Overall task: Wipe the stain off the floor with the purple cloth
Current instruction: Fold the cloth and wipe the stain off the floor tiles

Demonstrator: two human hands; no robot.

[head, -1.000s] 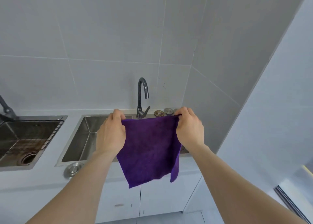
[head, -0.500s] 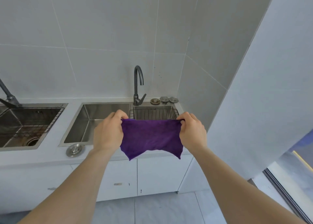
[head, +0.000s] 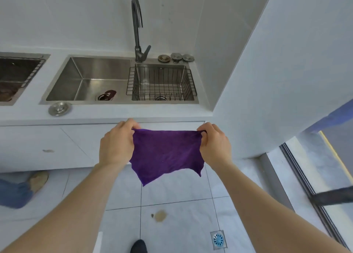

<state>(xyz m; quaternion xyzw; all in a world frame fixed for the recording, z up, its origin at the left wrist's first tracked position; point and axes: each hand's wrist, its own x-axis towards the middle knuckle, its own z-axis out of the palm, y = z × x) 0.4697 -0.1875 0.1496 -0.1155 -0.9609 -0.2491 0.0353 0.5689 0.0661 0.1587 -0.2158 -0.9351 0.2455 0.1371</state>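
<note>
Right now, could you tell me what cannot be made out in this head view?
- Floor behind the purple cloth: hidden, like the fingertips of the left hand and right hand pinching it.
- Left sink: cut off by the edge.
- Stain: what it is stays unclear, too small.
- Dark object by the drain: unidentifiable.

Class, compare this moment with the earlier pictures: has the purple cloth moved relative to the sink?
Yes. The purple cloth has come down and toward the person: earlier it hung in front of the sink, now it hangs below the counter edge, over the floor tiles.
</note>
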